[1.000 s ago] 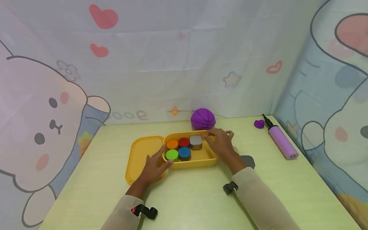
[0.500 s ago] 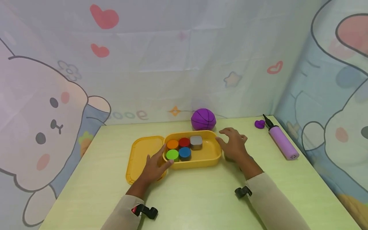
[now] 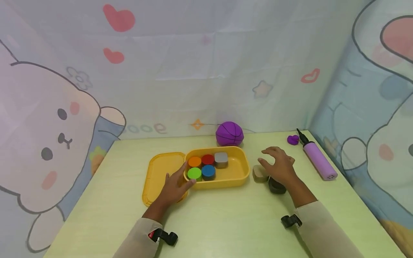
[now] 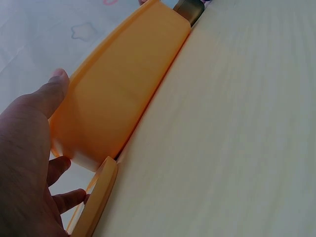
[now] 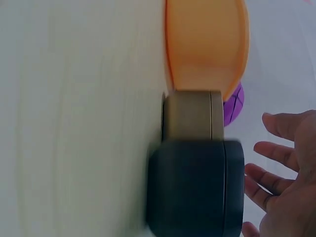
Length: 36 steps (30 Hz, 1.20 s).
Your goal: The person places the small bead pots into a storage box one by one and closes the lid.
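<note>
At your right hand's (image 3: 281, 165) 8 o'clock (12 being away from you), the tan block (image 3: 260, 174) sits on the table just below your fingers; the black block (image 3: 276, 186) is at 6, just beside the tan one. Right thumb and fingers are spread apart, holding nothing. The yellow container (image 3: 226, 184) is at that hand's 9 o'clock, near the tan block. Your left hand (image 3: 174, 187) touches the container's 8 o'clock end, thumb and fingers apart along the wall. Five pieces inside, grouped toward 9 o'clock: orange (image 3: 194, 162), red (image 3: 208, 159) and grey (image 3: 221, 159) along the far side; green (image 3: 194, 173) and blue (image 3: 208, 172) along the near side. The flat yellow lid (image 3: 158, 175) lies at the container's 9, the purple ball (image 3: 229, 134) behind it at 1.
</note>
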Each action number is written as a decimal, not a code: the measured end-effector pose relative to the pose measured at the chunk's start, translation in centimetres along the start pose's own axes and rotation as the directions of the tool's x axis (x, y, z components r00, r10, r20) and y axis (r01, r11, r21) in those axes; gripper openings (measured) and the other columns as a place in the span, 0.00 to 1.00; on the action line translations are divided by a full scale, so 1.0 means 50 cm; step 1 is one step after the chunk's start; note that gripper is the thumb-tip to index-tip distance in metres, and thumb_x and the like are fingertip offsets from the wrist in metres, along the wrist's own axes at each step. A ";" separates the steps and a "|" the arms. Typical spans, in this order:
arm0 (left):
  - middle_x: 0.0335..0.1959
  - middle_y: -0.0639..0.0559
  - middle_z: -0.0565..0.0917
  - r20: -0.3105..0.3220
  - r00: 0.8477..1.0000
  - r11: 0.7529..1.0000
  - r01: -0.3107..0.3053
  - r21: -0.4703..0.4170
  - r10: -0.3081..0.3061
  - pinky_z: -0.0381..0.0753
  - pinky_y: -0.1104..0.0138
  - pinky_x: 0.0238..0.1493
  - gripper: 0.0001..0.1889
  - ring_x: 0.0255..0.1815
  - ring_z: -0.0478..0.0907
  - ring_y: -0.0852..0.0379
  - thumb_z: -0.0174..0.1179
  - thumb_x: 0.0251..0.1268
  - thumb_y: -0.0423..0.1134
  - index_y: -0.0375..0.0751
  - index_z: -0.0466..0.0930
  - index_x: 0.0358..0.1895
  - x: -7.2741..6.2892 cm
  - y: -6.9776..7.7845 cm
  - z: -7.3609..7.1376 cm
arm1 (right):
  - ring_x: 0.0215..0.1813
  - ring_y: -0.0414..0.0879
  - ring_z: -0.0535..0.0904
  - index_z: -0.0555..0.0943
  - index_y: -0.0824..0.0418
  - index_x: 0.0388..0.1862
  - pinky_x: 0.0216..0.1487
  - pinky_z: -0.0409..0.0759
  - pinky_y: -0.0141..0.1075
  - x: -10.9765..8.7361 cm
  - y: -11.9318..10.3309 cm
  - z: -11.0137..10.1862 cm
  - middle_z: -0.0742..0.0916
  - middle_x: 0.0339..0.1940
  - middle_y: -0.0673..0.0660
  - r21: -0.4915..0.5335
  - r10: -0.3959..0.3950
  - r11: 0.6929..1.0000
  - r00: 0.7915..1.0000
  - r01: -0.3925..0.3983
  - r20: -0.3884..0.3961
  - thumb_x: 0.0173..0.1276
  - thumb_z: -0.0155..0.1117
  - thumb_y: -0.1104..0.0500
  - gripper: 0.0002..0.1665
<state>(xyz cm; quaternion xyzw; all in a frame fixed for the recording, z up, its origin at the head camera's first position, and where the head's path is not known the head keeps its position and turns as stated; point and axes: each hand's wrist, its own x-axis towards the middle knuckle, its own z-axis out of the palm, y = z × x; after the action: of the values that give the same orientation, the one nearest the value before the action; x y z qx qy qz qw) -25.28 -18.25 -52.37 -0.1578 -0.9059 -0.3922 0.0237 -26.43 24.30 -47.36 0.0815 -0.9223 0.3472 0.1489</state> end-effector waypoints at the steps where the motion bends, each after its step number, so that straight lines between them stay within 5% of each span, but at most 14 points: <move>1: 0.88 0.47 0.63 0.003 1.000 1.000 -0.002 -0.001 0.002 0.29 0.23 0.84 0.45 0.90 0.59 0.39 0.62 0.80 0.59 0.53 0.50 0.91 0.000 0.001 0.001 | 0.77 0.70 0.74 0.85 0.62 0.68 0.65 0.59 0.72 -0.004 0.007 -0.007 0.81 0.73 0.67 0.002 -0.005 1.000 1.000 0.005 0.007 0.80 0.70 0.50 0.24; 8: 0.89 0.48 0.63 -0.010 1.000 1.000 0.003 0.018 -0.003 0.30 0.23 0.84 0.45 0.90 0.59 0.40 0.61 0.80 0.60 0.54 0.51 0.91 0.000 -0.003 0.001 | 0.79 0.71 0.73 0.83 0.62 0.71 0.70 0.59 0.82 -0.023 0.048 -0.035 0.80 0.75 0.67 0.045 -0.027 0.999 0.994 0.022 0.104 0.82 0.68 0.47 0.28; 12: 0.89 0.48 0.63 -0.005 1.000 1.000 -0.001 0.004 0.001 0.29 0.23 0.84 0.45 0.91 0.59 0.40 0.61 0.80 0.59 0.53 0.51 0.91 -0.002 -0.004 0.000 | 0.79 0.71 0.73 0.81 0.64 0.73 0.76 0.65 0.77 -0.038 0.068 -0.051 0.80 0.75 0.66 0.086 -0.033 0.996 0.987 0.020 0.155 0.82 0.68 0.47 0.31; 21: 0.89 0.47 0.63 0.001 1.000 1.000 -0.003 0.003 0.003 0.29 0.24 0.85 0.45 0.91 0.59 0.40 0.61 0.80 0.59 0.53 0.50 0.91 -0.001 0.004 -0.003 | 0.74 0.67 0.77 0.77 0.61 0.78 0.66 0.75 0.73 -0.064 0.111 -0.085 0.82 0.75 0.65 0.144 -0.043 0.990 0.963 0.004 0.267 0.82 0.68 0.48 0.33; 25: 0.88 0.46 0.64 -0.008 1.000 1.000 -0.003 0.004 0.003 0.31 0.23 0.84 0.45 0.90 0.60 0.38 0.62 0.80 0.58 0.51 0.51 0.91 -0.004 -0.001 -0.001 | 0.73 0.63 0.80 0.76 0.63 0.79 0.65 0.81 0.61 -0.074 0.132 -0.089 0.82 0.76 0.66 0.204 -0.096 0.979 0.943 0.031 0.317 0.81 0.69 0.53 0.33; 31: 0.88 0.46 0.64 -0.001 1.000 1.000 0.009 0.015 -0.009 0.30 0.23 0.84 0.45 0.90 0.60 0.39 0.61 0.80 0.59 0.52 0.51 0.91 -0.004 -0.002 0.001 | 0.69 0.34 0.82 0.78 0.63 0.78 0.62 0.82 0.29 -0.084 0.189 -0.081 0.83 0.75 0.66 0.369 -0.162 0.929 0.925 0.025 0.344 0.79 0.70 0.60 0.32; 36: 0.88 0.46 0.64 0.003 1.000 1.000 0.013 0.005 -0.013 0.29 0.24 0.85 0.45 0.90 0.59 0.39 0.61 0.80 0.59 0.54 0.50 0.91 -0.004 0.000 -0.002 | 0.70 0.25 0.79 0.77 0.66 0.78 0.65 0.77 0.22 -0.086 0.219 -0.077 0.85 0.75 0.58 0.452 -0.188 0.892 0.908 -0.002 0.374 0.76 0.72 0.63 0.33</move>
<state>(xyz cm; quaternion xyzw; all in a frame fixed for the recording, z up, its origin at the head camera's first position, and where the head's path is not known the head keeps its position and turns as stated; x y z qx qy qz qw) -25.12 -18.37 -52.32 -0.1523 -0.9080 -0.3897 0.0200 -24.30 35.24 -52.78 0.2290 -0.8243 0.5152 -0.0524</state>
